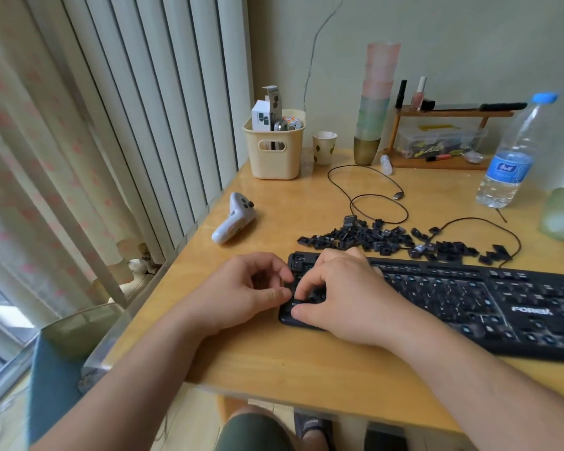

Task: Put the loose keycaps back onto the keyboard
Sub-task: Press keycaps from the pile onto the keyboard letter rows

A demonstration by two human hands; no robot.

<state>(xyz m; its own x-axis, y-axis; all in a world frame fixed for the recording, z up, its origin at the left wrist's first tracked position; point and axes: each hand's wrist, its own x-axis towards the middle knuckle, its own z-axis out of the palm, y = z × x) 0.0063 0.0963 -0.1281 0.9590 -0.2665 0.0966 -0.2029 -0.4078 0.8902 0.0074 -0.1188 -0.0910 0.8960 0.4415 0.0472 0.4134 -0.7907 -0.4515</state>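
Both hands work the black keyboard's (pixel 469 307) nine o'clock end: left hand (pixel 241 291) curled, grip contents unclear; right hand (pixel 336 297) pressing fingers down there. Most sockets look bare. The loose keycaps (pixel 372 239) pile waits at twelve o'clock on the worktop (pixel 290 353).

Wooden table (pixel 306 362) carrying a black keyboard (pixel 469 307) at the front right, a heap of loose keycaps (pixel 372 239) just behind it, a looped cable (pixel 365 187), a white controller (pixel 233 218), a cream basket (pixel 274 154), a paper cup (pixel 324 148), stacked cups (pixel 373 105), a small wooden shelf (pixel 443 161) and a water bottle (pixel 511 161).
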